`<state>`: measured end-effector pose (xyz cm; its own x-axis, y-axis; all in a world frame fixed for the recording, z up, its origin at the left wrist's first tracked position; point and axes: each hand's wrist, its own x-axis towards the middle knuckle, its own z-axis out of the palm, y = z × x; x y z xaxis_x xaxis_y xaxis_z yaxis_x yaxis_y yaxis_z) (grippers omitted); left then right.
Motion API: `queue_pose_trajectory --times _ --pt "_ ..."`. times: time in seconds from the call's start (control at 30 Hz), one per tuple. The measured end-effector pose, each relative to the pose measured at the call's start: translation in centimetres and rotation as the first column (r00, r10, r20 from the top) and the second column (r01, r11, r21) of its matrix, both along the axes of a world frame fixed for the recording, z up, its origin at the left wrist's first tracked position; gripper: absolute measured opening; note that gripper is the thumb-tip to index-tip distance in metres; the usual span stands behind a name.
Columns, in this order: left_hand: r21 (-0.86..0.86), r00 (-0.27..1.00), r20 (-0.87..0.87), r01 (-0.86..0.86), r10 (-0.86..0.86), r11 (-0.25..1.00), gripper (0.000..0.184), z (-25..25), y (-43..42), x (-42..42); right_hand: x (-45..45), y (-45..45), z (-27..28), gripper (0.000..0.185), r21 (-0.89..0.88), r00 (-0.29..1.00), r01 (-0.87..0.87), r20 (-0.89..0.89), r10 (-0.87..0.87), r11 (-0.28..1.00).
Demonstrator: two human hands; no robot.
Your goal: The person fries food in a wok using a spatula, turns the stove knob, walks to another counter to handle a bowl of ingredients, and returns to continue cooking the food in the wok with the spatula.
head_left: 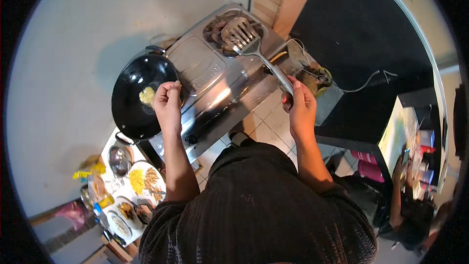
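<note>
A black wok (pixel 129 117) rests on the left side of the steel stove (pixel 198 68), with a small pale yellow clump (pixel 147 96) in it. Over the wok's right rim is my left hand (pixel 168 100), its fingers pinched together; whatever they hold, if anything, is too small to name. My right hand (pixel 299 101) is closed round the handle of a slotted metal spatula (pixel 251 45). The spatula's head is above the right burner, away from the wok.
Lower left, a white table (pixel 110 149) bears a metal bowl (pixel 118 160), a plate of yellow and brown food (pixel 142 178) and other dishes. A black panel (pixel 347 29) stands at the right. Another person's arm (pixel 396 198) shows at the lower right.
</note>
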<state>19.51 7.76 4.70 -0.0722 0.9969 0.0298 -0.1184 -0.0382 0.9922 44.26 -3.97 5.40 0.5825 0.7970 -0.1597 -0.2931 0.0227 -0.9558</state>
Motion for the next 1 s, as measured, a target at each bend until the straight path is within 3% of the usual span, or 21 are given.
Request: queue_pose_trajectory --times 0.13,0.43,1.0 --pt "-0.124 0.995 0.007 0.095 -0.095 0.988 0.01 -0.6 0.6 2.2 1.3 -1.4 -0.1 0.033 -0.041 0.997 0.076 0.012 -0.076 0.996" --pt "-0.116 0.978 -0.042 0.198 -0.204 0.973 0.009 -1.0 1.7 5.6 3.0 -2.6 0.1 0.033 -0.021 0.986 0.165 0.021 -0.165 0.986" --pt "-0.08 0.988 -0.049 0.143 -0.147 0.986 0.01 -0.8 3.2 5.0 3.1 -0.5 0.5 0.033 -0.023 0.995 0.101 0.023 -0.101 0.995"
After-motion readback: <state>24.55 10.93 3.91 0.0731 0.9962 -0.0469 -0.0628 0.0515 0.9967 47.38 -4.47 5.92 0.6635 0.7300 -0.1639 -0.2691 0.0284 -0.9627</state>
